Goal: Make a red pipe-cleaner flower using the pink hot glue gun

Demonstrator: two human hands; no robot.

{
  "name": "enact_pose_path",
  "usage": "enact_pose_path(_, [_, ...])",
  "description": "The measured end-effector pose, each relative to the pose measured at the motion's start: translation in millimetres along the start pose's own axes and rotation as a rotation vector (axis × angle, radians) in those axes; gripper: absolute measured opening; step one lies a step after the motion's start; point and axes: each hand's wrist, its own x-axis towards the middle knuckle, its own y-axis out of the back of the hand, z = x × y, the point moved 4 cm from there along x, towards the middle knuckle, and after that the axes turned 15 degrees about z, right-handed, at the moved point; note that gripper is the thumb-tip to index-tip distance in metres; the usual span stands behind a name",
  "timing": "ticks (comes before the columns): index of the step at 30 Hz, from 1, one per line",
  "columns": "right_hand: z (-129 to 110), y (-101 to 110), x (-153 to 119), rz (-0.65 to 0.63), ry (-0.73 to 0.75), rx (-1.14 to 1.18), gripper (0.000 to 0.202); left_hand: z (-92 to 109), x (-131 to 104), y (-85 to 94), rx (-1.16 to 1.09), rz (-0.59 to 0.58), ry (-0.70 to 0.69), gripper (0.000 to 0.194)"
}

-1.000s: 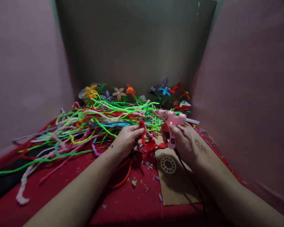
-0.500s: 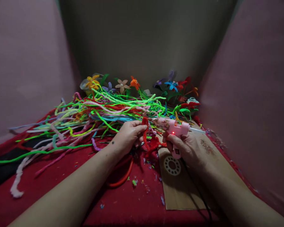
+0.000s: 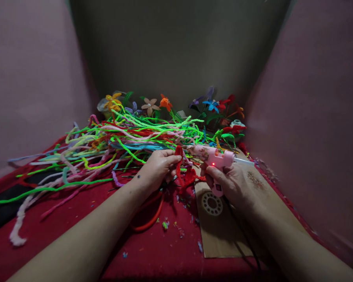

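Between the thumb and fingers of my left hand [image 3: 162,166] is a red pipe cleaner petal [image 3: 179,166], standing upright as a narrow loop. More red fuzzy pieces [image 3: 190,177] hang just right of it, partly hidden. My right hand [image 3: 228,181] is wrapped around the grip of a pink hot glue gun [image 3: 213,156] with a lit red light. The gun's nozzle end points left, close beside the red petal; whether they touch I cannot tell. A clear glue stick [image 3: 244,161] sticks out of its back.
A heap of coloured pipe cleaners [image 3: 147,131] spreads across the red cloth [image 3: 161,262]. Pipe cleaner flowers [image 3: 150,105] stand behind it. A brown board [image 3: 226,243] lies under my right hand, bearing a round holed disc [image 3: 212,203]. Orange-red scissor handles [image 3: 151,223] lie below my left wrist.
Both hands keep nearly the same pose, with the petal and the glue gun still held. The whole view has shifted slightly, so everything sits a little further left.
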Motion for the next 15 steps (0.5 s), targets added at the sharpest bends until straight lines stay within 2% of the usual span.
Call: enact_pose_path(15, [-3.2, 0.6, 0.9, 0.039, -0.007, -0.030, 0.033, -0.8, 1.2, 0.3, 0.030, -0.014, -0.033, 0.014])
